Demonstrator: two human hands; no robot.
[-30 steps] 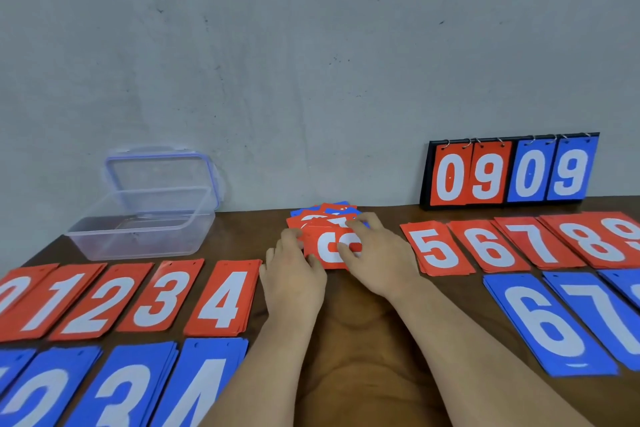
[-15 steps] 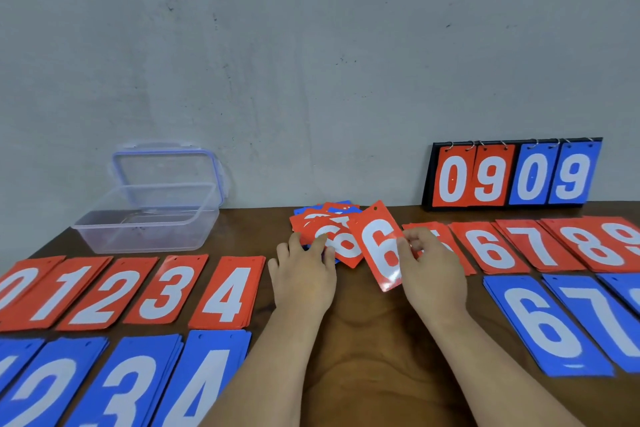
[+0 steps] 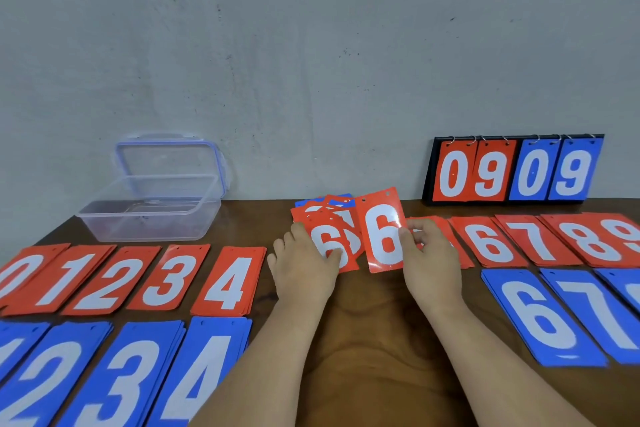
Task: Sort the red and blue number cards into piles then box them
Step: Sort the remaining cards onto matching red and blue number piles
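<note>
Both hands are out over the middle of the brown counter. The right hand pinches a red 6 card by its right edge, thumb on the face and fingers behind, with the card raised and tipped up toward the person. The left hand rests on a loose heap of red and blue cards just beyond it, fingers curled at the heap's left side and thumb pressing on the top card, another red 6. The held card stands between the two hands and overlaps the heap's right side.

Left of the left hand runs a row of red piles showing 0, 1, 2, 3 and 4. Nearer the person, below that row, lie blue piles 2, 3 and 4.

Right of the right hand, a red pile is mostly hidden behind the fingers, then come red 6, 7 and 8. Blue 6 and blue 7 lie nearer the person.

Far beyond the left hand sits a clear plastic box, its lid propped behind it against the grey wall. Beyond the right hand a black flip scoreboard reads 09 in red and 09 in blue.
</note>
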